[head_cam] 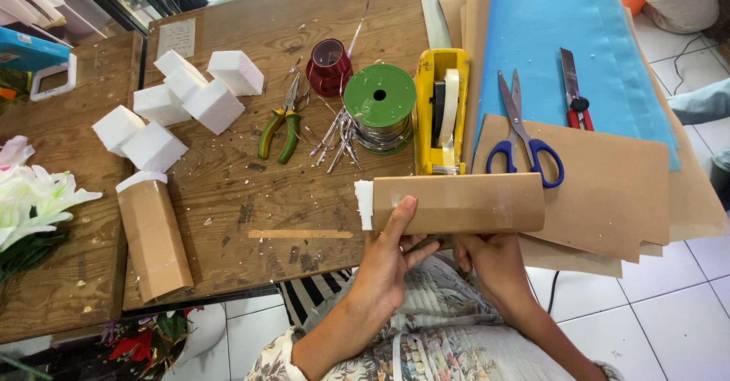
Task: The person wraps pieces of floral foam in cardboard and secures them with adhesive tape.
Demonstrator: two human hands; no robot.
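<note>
Holding a long block wrapped in brown paper (458, 203), we keep it sideways over the near edge of the scratched wooden table (251, 214). Our left hand (388, 263) grips it from below, with the thumb pressed flat up the front of the paper. Our right hand (493, 263) is closed under the block too, and its fingers are mostly hidden behind the paper. A bit of white foam (364, 204) pokes out of the block's end at nine o'clock.

At twelve o'clock from our hands stands a yellow tape holder with a roll of pale tape (441, 111). Just beside it, at eleven o'clock, is a green spool of shiny silver ribbon (379, 111), with a dark red spool (328, 67) behind it. Small silver wire pieces (338, 141) lie next to the green spool, and green-handled pliers (280, 126) lie near those.

At one o'clock, blue-handled scissors (525, 134) rest on a flat brown cardboard sheet (608, 191), which lies partly on a big blue sheet (563, 39). A red-handled cutter knife (574, 92) sits on the blue sheet.

Far off at ten o'clock is a pile of white foam cubes (179, 100). At nine o'clock lies another brown-wrapped block with a white end (153, 235). White fake flowers (30, 198) show at the left edge.
</note>
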